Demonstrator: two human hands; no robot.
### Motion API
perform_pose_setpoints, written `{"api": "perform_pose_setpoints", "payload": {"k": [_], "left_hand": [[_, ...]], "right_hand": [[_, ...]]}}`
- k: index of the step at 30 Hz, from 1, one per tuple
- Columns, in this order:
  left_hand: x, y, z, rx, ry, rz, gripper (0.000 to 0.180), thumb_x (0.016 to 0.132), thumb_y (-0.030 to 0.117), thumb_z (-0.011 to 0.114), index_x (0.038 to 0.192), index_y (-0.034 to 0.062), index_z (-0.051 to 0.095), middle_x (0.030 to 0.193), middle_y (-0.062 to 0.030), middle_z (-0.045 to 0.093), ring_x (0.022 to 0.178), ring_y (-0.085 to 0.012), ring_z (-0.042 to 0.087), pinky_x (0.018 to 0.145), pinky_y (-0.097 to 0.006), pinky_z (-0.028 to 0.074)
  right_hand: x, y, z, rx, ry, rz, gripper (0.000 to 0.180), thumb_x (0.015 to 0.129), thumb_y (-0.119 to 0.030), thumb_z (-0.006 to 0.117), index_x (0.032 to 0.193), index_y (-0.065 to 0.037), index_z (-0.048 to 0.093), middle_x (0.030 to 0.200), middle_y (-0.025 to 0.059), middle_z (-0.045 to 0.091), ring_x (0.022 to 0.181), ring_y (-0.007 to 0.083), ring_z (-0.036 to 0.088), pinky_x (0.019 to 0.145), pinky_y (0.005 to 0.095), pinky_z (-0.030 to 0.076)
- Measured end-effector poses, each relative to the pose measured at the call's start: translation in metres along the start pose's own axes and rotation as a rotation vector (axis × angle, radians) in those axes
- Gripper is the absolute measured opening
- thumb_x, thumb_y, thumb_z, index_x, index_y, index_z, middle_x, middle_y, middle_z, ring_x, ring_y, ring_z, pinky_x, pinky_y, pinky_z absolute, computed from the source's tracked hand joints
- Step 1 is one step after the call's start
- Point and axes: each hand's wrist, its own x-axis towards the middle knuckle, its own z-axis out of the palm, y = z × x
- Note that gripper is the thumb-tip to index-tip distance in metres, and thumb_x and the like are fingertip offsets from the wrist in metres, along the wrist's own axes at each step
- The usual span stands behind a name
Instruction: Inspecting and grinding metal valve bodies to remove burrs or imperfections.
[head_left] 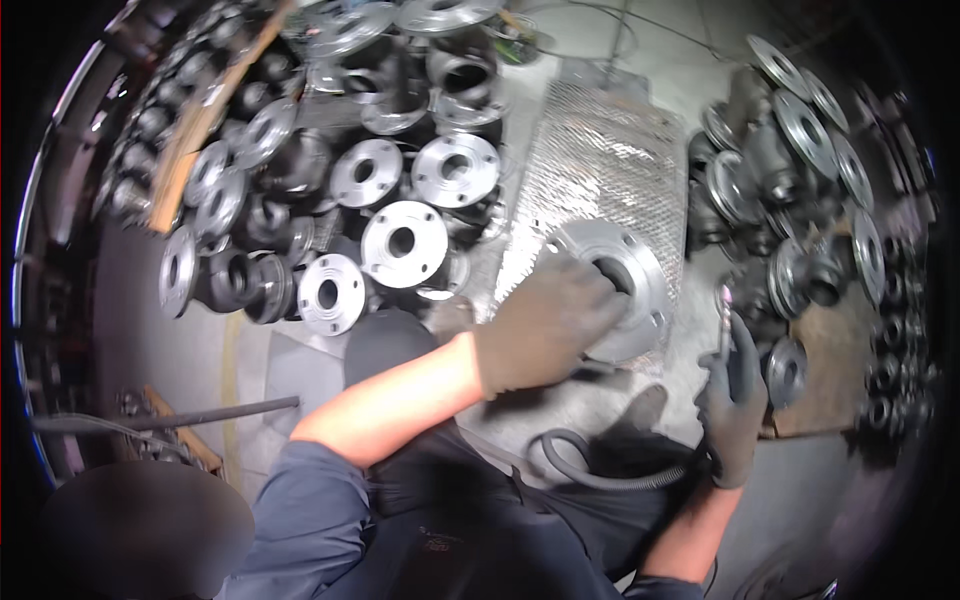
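In front of me a large round metal flange [650, 270] with a wide centre bore and bolt holes lies on a textured silvery plate [600, 150]. My left hand [550, 325], in a dark glove, rests across its near left side, the fingers curled together at the edge of the bore. The fingertips are partly hidden. Off to the right of the plate, my right hand [732, 400], gloved in grey, is closed around a slim stick-like tool [725, 310] with a pinkish tip that points up and away from me. Its exact kind is too small to tell.
Many flanged metal castings [404, 242] crowd the left, beside a wooden plank [210, 115]. More flanged castings [775, 165] are stacked on the right, near a brown board [825, 370]. A ribbed black hose [600, 480] curves by my legs. A bar [200, 415] juts in from the left.
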Motion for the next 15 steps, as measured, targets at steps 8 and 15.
{"api": "perform_pose_setpoints", "payload": {"k": [8,15], "left_hand": [[-0.02,0.017,0.005,0.134,-0.441,0.418,0.082,0.1,0.015,0.061,0.178,0.0078,0.037,0.088,-0.0126,0.071,0.086,-0.0337,0.074,0.096,-0.05,0.053],[-0.002,0.017,-0.005,-0.031,-0.81,0.313,0.126,0.08,0.015,0.075,0.186,0.0104,0.008,0.085,-0.0157,0.073,0.085,-0.0383,0.076,0.076,-0.049,0.054]], "right_hand": [[0.005,0.009,0.008,0.005,0.003,0.01,0.059,0.11,0.001,0.055,0.169,-0.006,0.056,0.101,0.0085,0.078,0.062,0.006,0.059,0.058,0.0261,0.048],[0.021,0.004,0.026,-0.004,-0.001,-0.041,0.062,0.108,0.0,0.054,0.169,-0.005,0.055,0.104,0.0126,0.078,0.061,0.0064,0.058,0.058,0.025,0.047]]}}
